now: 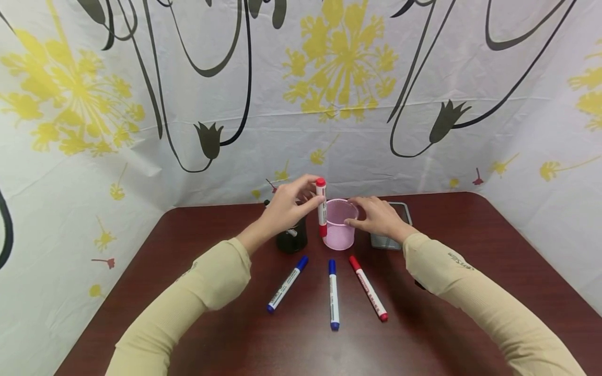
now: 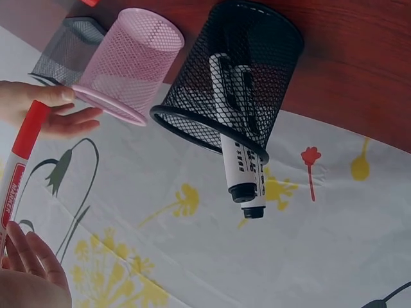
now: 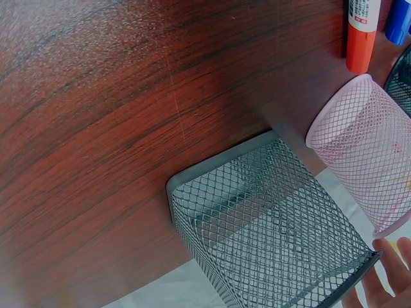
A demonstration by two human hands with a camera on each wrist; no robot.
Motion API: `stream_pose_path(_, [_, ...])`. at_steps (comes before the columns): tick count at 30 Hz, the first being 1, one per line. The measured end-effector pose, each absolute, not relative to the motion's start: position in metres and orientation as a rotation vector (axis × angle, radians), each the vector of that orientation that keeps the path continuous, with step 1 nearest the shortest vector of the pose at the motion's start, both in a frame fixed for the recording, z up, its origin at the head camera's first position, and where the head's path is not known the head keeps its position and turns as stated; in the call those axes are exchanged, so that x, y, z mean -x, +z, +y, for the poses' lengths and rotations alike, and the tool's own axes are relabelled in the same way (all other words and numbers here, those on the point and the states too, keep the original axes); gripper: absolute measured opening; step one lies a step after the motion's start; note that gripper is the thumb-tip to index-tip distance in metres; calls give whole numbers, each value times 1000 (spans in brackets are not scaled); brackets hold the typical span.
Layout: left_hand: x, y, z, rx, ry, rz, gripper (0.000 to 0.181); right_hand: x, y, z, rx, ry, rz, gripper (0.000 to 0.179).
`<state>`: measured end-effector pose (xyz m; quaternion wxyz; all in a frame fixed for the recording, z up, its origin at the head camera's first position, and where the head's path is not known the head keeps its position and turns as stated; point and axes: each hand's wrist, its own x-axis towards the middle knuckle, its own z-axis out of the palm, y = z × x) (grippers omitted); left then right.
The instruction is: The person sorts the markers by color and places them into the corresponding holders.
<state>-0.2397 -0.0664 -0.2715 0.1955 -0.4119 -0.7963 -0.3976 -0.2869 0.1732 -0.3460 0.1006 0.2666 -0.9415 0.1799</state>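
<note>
My left hand (image 1: 288,208) pinches a red marker (image 1: 322,209) between thumb and fingers. The marker stands upright beside the pink mesh pen cup (image 1: 339,237), its lower end level with the cup's side. On the cup's right my right hand (image 1: 376,215) grips the rim area, thumb in front and fingers behind. In the left wrist view that thumb meets the pink rim (image 2: 109,106). Left of the pink cup stands a black mesh pen cup (image 1: 291,241), partly covered by my left hand; two black-capped markers (image 2: 237,167) stick out of it.
A grey mesh holder (image 3: 257,224) stands right of the pink cup. In front of the cups lie a blue marker (image 1: 287,284), another blue marker (image 1: 334,295) and a red marker (image 1: 369,289) on the dark wooden table (image 1: 226,334). Flower-patterned sheeting (image 1: 263,94) hangs behind.
</note>
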Motion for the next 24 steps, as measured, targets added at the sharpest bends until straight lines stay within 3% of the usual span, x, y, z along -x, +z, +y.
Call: stream_pose_path(24, [275,-261,-49,1060,-1175,-2262,28,288,-347,176,-797,530,-2771,59])
